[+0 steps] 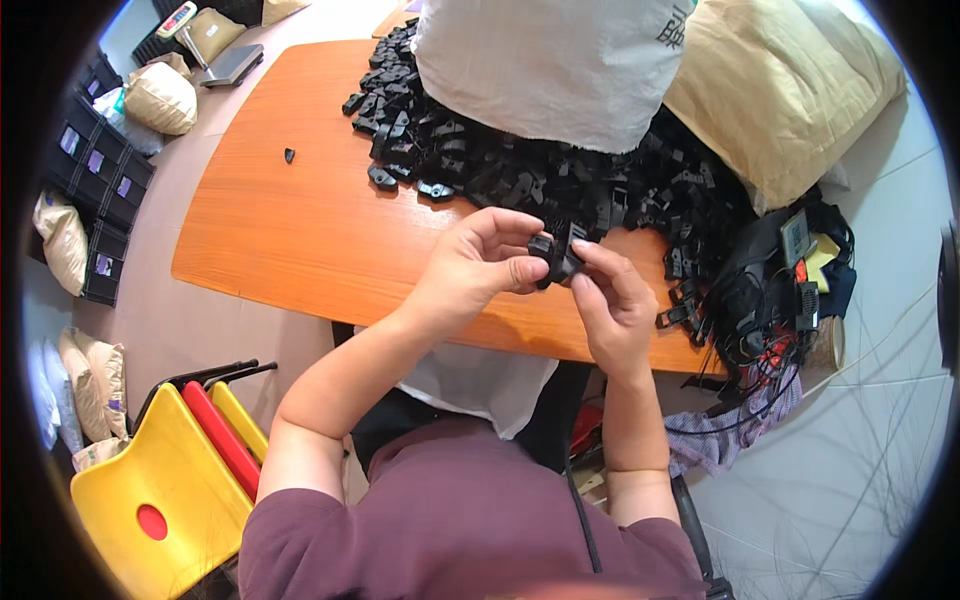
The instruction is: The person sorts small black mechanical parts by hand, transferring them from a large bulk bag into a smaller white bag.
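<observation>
Both hands meet above the near side of the orange wooden table [270, 220]. My left hand [478, 262] pinches a small black plastic part [541, 246] between thumb and fingers. Right beside it, my right hand [615, 300] grips another dark piece [571, 250] by its edge. The two black pieces touch or nearly touch; whether they form one part I cannot tell. Just beyond the hands lies a wide heap of similar black plastic parts [520, 180].
A white sack [545, 70] stands on the heap, with a tan sack [780, 90] to its right. Cables and a black bag [745, 290] crowd the table's right end. One small black piece [289, 156] lies alone at left. Stacked yellow chairs [150, 490] stand at lower left.
</observation>
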### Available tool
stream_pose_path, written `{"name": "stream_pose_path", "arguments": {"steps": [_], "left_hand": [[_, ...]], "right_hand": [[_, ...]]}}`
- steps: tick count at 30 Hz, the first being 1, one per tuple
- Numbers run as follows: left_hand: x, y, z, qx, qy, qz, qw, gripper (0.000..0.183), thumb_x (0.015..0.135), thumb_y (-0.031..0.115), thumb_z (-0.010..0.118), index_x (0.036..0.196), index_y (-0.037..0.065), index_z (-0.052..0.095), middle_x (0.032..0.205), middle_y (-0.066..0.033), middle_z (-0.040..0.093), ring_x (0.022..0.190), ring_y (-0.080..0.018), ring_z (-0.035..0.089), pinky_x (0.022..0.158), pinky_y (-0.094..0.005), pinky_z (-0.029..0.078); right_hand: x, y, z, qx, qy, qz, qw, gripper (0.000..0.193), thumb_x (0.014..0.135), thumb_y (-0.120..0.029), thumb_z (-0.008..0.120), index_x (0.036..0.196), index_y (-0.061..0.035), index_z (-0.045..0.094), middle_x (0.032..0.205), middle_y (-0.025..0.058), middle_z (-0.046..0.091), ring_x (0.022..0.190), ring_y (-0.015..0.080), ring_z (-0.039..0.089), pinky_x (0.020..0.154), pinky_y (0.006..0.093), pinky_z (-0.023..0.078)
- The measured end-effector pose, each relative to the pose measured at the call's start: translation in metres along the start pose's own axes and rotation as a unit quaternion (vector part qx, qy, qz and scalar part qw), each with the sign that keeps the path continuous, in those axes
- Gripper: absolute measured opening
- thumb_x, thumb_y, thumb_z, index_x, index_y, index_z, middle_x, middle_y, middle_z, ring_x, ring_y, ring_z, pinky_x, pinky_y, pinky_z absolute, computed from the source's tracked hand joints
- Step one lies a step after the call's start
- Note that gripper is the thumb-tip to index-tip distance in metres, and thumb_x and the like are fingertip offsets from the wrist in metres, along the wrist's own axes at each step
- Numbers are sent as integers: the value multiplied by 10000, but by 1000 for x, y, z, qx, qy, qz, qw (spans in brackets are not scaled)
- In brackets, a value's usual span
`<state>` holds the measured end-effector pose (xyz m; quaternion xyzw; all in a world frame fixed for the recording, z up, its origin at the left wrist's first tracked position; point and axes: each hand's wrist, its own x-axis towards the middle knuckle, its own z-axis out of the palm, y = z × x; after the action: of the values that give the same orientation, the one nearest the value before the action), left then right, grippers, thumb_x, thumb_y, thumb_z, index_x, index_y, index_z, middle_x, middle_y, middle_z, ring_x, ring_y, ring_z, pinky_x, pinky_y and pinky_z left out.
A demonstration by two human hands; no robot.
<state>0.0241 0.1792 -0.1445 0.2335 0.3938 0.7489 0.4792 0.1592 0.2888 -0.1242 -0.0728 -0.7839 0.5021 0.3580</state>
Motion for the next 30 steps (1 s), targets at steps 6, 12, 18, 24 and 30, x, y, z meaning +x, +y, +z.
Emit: {"name": "stream_pose_path", "arguments": {"steps": [6,12,18,24,30], "left_hand": [[2,0,13,100,8,50,994,324,759,-35,652,1059,9,535,996,-97,609,896,-151,593,781,-277,510],[2,-3,13,59,20,128,990,320,773,-16,646,1073,-19,535,970,-103,623,817,-139,606,691,-254,515],[-7,-14,28,29,61,161,985,402,797,-23,617,1176,-18,484,1132,-118,568,1010,-166,558,882,-284,464],[-20,-23,25,26,48,168,984,474,830,14,593,1256,-33,389,1107,-122,567,1030,-179,544,881,-295,456],[-16,11,-34,447,-53,137,882,431,793,112,638,1184,33,474,1047,-136,603,993,-200,580,855,-329,449]], "right_hand": [[-8,9,1,-22,24,-46,998,231,797,68,580,1006,-29,580,1069,129,504,894,166,575,767,273,494],[-16,15,15,25,77,62,995,389,766,58,618,1140,13,520,1046,129,555,970,202,575,839,300,483],[-5,13,17,-241,66,-120,961,405,684,82,649,1078,12,591,966,131,576,847,246,597,723,310,501],[-9,17,24,-254,80,-230,936,378,646,103,652,1013,23,602,910,126,575,817,270,595,675,322,503],[-68,2,5,-254,-125,-103,953,385,612,83,661,985,5,607,903,149,579,757,259,606,611,317,506]]}}
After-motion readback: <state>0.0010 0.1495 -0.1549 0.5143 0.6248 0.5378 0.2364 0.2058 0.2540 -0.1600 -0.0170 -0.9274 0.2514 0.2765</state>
